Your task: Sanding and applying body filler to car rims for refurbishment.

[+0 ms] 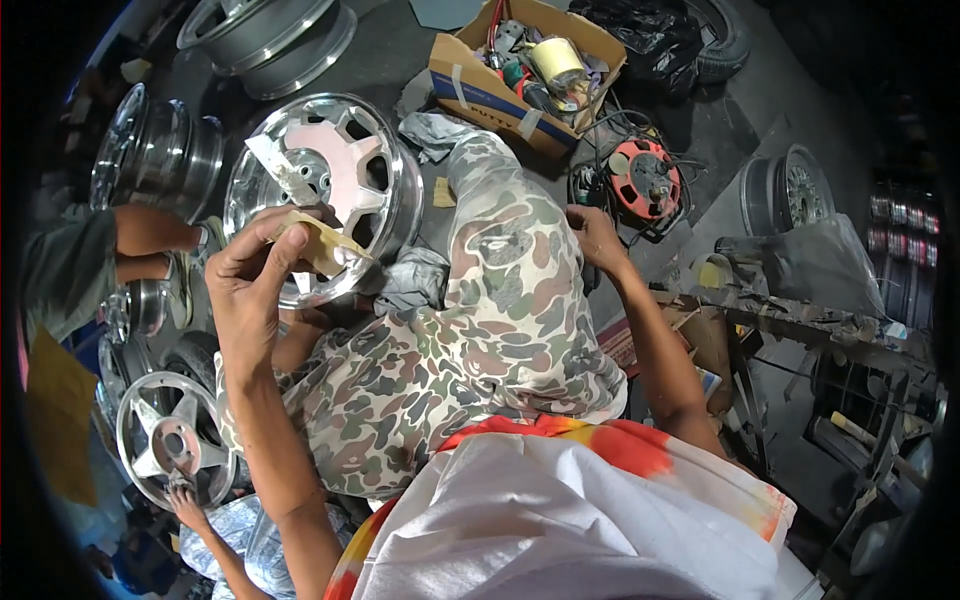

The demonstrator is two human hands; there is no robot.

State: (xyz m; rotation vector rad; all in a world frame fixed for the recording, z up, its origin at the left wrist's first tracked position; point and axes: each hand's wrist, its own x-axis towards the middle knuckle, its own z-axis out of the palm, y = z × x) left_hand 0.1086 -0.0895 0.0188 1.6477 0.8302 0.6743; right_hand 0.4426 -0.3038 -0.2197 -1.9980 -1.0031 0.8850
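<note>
My left hand (255, 275) is closed, pinching a tan, folded piece of sheet (328, 244), like sandpaper or card, with a pale smear near its tip. It is above a polished alloy wheel (405, 205) whose face has a dull pinkish patch (340, 155). A pale flat strip (283, 172) slants over the wheel just beyond my fingers; whether my hand holds it too is unclear. My right hand (597, 238) hangs beside my camouflage-clad knee (490, 240), its fingers partly hidden and in shade. A grey rag (415, 278) lies between the wheel and my leg.
A cardboard box (480, 105) of tools and a tape roll (557, 62) stands ahead, with a red cable reel (644, 180) right of it. More wheels (160, 150) stand left. Another person's hand (183, 503) touches a five-spoke wheel (135, 425). A cluttered metal rack (800, 325) is at right.
</note>
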